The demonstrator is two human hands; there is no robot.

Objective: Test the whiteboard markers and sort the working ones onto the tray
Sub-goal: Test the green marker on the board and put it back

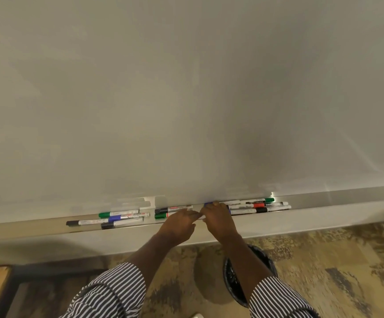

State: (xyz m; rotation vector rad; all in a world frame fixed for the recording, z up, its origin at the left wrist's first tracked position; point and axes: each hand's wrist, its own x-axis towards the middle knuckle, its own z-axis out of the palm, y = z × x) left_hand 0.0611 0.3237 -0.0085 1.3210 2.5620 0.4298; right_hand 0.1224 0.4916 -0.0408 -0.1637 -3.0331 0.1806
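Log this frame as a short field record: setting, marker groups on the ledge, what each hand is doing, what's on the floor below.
setting: whiteboard, nothing written on it, with a tray ledge along its bottom
left group: five capped markers
middle group: markers by the hands
right group: markers, green, red and black caps
left hand: reaching to the ledge, grip unclear
right hand: over the ledge, fingers curled, contents hidden
floor: lined bin under the right forearm

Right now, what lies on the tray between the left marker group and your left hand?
In the head view, two markers: a black-capped one and a green-capped one below it, on the tray between the left group and the left hand, which reaches them.
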